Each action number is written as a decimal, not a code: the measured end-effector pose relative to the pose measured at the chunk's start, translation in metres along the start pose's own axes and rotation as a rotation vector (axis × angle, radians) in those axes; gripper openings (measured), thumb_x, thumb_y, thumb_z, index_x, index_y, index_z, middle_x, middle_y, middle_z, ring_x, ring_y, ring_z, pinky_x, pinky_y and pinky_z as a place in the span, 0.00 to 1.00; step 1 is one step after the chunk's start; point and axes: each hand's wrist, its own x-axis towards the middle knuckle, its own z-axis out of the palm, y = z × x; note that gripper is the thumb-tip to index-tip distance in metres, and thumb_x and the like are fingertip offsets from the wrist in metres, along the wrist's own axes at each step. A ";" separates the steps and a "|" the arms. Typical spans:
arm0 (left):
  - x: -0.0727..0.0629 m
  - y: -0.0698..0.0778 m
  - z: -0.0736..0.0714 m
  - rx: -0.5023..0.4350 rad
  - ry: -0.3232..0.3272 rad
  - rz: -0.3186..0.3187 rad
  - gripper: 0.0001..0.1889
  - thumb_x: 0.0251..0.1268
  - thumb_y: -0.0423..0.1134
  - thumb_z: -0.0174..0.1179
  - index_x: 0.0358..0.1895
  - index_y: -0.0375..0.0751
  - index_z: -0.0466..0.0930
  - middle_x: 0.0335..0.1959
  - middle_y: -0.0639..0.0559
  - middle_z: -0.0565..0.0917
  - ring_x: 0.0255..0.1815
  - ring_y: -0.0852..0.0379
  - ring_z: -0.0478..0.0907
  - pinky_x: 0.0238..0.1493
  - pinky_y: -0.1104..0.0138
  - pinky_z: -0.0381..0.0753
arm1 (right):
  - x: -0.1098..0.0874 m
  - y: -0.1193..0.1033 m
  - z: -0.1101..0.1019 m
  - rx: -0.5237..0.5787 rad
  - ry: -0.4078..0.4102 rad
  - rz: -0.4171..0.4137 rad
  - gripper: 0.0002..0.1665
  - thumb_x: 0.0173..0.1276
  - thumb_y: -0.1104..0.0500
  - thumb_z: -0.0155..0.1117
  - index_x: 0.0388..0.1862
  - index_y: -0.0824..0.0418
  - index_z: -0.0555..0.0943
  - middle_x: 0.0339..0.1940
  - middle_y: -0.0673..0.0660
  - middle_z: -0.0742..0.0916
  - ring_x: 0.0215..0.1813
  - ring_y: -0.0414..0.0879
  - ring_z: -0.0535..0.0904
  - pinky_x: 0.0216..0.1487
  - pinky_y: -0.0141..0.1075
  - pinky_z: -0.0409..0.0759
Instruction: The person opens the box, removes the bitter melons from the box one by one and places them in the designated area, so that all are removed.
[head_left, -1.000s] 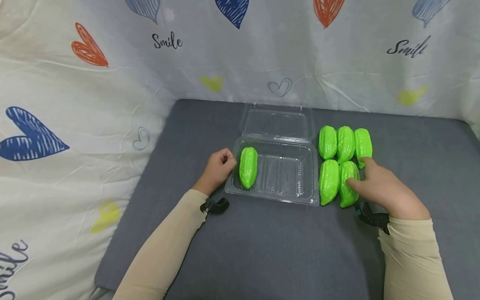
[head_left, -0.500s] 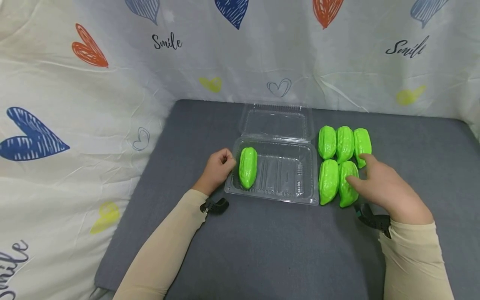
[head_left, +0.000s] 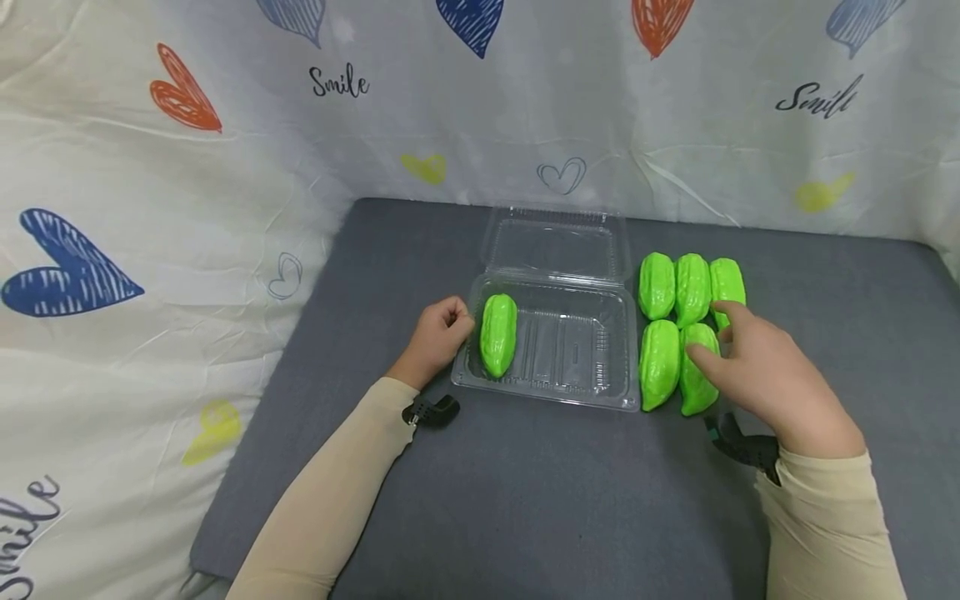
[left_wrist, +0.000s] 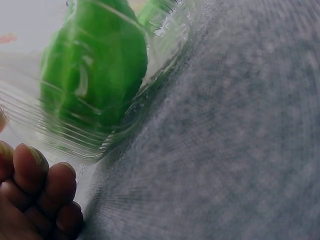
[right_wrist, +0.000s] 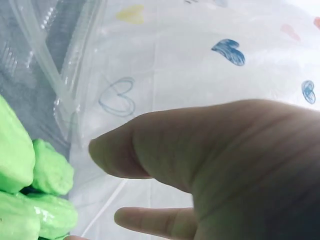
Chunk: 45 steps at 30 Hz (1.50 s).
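In the head view, my left hand (head_left: 437, 340) is at the left rim of a clear plastic clamshell container (head_left: 555, 398). Its fingers are curled and seem to pinch that rim. One glossy, ridged green fruit-like piece (head_left: 498, 335) lies lengthwise inside, by the left wall; the left wrist view shows it through the plastic. My right hand (head_left: 780, 375) hovers over the right end of a group of similar green pieces (head_left: 659, 364). Thumb and fingers are spread apart with nothing between them, as the right wrist view shows. The hand partly covers the pieces at the right.
The container's clear lid (head_left: 555, 246) lies folded back behind it. Grey cloth covers the table (head_left: 525, 500). A white curtain with printed hearts (head_left: 562, 100) hangs along the back and left edges. The green pieces stand in two rows close to the container's right side.
My right hand has shifted slightly, its fingertips a little further left over the green pieces. The left hand, the container and the pieces stay where they were.
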 end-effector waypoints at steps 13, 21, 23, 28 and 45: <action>0.000 0.001 -0.001 -0.004 -0.006 -0.003 0.13 0.68 0.25 0.50 0.24 0.41 0.66 0.17 0.58 0.64 0.20 0.60 0.60 0.27 0.68 0.62 | 0.002 -0.022 0.003 0.037 0.010 -0.013 0.48 0.78 0.40 0.56 0.82 0.69 0.56 0.60 0.76 0.81 0.57 0.69 0.82 0.50 0.61 0.79; 0.001 0.002 -0.001 -0.008 0.000 0.000 0.13 0.67 0.24 0.50 0.24 0.41 0.66 0.17 0.58 0.64 0.20 0.60 0.61 0.27 0.68 0.62 | 0.010 -0.034 0.007 0.057 -0.023 -0.020 0.49 0.78 0.39 0.56 0.83 0.68 0.55 0.60 0.74 0.81 0.57 0.67 0.82 0.49 0.59 0.79; 0.001 0.004 -0.002 -0.006 -0.002 0.005 0.14 0.67 0.23 0.50 0.24 0.41 0.66 0.17 0.57 0.64 0.20 0.60 0.61 0.27 0.68 0.62 | 0.013 -0.038 0.007 0.064 -0.028 -0.022 0.49 0.78 0.38 0.56 0.83 0.67 0.55 0.61 0.73 0.81 0.57 0.66 0.81 0.49 0.58 0.79; 0.000 0.005 -0.003 0.001 -0.019 0.003 0.14 0.68 0.24 0.50 0.24 0.41 0.66 0.17 0.57 0.64 0.19 0.61 0.61 0.27 0.67 0.62 | 0.018 -0.053 0.006 0.071 -0.045 -0.028 0.49 0.77 0.40 0.58 0.84 0.66 0.55 0.62 0.72 0.81 0.57 0.63 0.81 0.50 0.57 0.79; -0.001 0.005 -0.003 -0.001 -0.011 0.025 0.14 0.67 0.23 0.51 0.24 0.40 0.66 0.18 0.57 0.65 0.20 0.62 0.61 0.28 0.67 0.62 | 0.033 -0.093 0.006 0.108 -0.060 -0.091 0.46 0.77 0.42 0.59 0.82 0.65 0.59 0.62 0.69 0.81 0.57 0.60 0.80 0.54 0.56 0.78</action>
